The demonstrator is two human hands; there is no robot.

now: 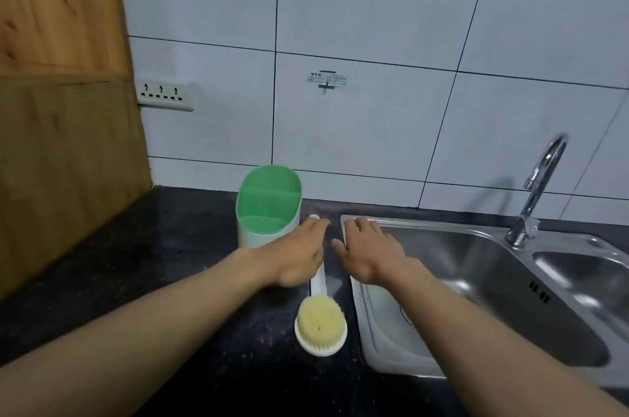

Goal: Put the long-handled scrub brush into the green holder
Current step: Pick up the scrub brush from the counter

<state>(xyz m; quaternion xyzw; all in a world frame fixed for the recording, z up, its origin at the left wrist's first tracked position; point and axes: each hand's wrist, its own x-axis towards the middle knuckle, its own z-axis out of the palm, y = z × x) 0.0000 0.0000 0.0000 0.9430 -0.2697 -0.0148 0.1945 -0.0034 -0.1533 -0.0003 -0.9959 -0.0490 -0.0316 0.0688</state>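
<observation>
- My left hand (299, 256) covers the white long-handled scrub brush (320, 321); finger grip hidden, cannot tell.
- My right hand (371, 254) hovers, fingers spread.
- Next: lift toward the green plastic holder (269, 205) at eleven o'clock.

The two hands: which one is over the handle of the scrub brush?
The left hand covers the white handle of the scrub brush beside the green holder. The right hand is spread above the sink edge, apart from the brush.
</observation>
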